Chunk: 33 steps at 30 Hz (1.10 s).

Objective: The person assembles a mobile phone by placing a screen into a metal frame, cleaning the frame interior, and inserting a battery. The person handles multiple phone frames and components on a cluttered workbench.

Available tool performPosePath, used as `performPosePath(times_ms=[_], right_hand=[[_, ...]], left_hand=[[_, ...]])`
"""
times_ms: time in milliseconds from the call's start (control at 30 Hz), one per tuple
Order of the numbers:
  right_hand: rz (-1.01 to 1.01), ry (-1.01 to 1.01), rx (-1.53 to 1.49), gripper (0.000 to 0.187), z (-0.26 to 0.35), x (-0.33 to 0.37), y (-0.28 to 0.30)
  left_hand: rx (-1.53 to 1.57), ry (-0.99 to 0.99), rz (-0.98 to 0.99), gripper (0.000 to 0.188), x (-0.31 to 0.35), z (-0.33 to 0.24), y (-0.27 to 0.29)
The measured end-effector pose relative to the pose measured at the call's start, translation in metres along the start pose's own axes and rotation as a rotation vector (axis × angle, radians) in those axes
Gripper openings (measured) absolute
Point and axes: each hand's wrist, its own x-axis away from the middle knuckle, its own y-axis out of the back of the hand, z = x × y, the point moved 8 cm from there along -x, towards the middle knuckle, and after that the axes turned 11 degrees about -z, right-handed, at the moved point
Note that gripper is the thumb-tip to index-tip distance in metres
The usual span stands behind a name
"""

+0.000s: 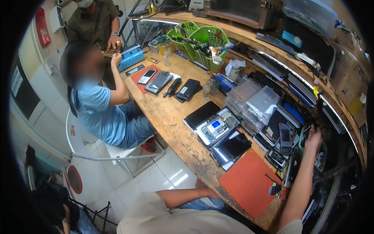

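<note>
My right hand reaches over the cluttered right end of the bench, fingers stretched out and apart, with nothing visible in it. Close by lie a grey handheld device with a small screen and several phones and tangled parts. My left forearm crosses my lap, and the hand is hidden beneath the table edge. In front of me an orange-red mat lies on the wooden bench, with a small brown-handled tool on its right side. Just beyond the mat rest a black tablet and an opened white device with exposed boards.
Clear plastic cases are stacked mid-bench below a wooden shelf. Green baskets hold tools. Phones lie farther left. A person in a light blue shirt sits at the bench's left side; another stands behind.
</note>
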Motion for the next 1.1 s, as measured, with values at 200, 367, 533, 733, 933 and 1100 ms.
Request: performPosePath(times_ms=[200,367,533,733,933,1100], right_hand=[[0.145,0.011,-0.023,0.023,0.033,0.044,0.039],[0.261,-0.228,-0.078,0.008,0.043,0.119,0.065],[0.608,-0.359,0.04,0.021,0.046,0.255,0.099],[0.733,-0.218,0.332,0.033,0.062,0.345,0.14],[0.762,-0.231,0.304,0.03,0.051,0.38,0.161],[0.71,-0.168,0.357,0.025,0.033,0.387,0.181]], left_hand=[[-0.066,-0.013,0.004,0.036,0.001,-0.002,0.006],[-0.168,-0.107,-0.045,0.036,0.005,-0.05,0.025],[0.171,-0.347,0.445,0.03,0.055,-0.192,0.043],[0.731,0.021,-0.214,0.008,0.015,-0.237,0.201],[0.486,-0.166,-0.804,0.02,-0.038,-0.228,0.273],[0.387,-0.161,-0.699,0.013,-0.04,-0.229,0.26]])
